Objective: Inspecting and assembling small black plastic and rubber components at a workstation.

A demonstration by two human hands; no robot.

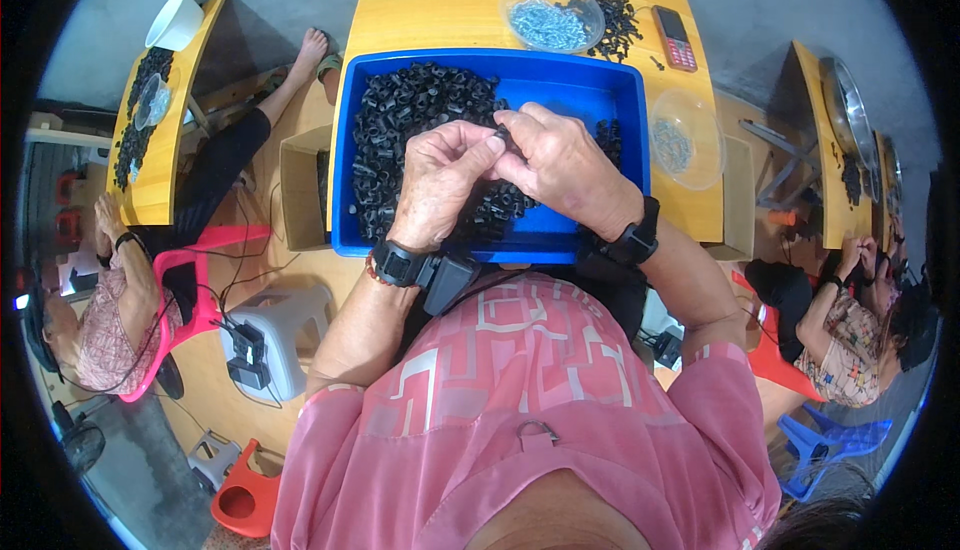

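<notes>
Over the blue tray (590, 68) my two hands meet, fingertips pinched together. My left hand (445, 175) grips a small black plastic part (503, 137), mostly hidden by the thumb. Fingers of my right hand (570, 165) are closed against the same part from the other side. A heap of short black tubular parts (415, 100) fills the left of the tray, and a smaller group lies by its right wall. Both wrists wear black bands, with a black box near the left one.
Beyond the tray, a clear bowl (555, 35) holds silvery screw-like pieces beside loose black pieces (612, 25) and a red mobile phone (675, 40). Another clear bowl (688, 140) stands at the tray's right. Co-workers sit at tables (190, 100) on either side.
</notes>
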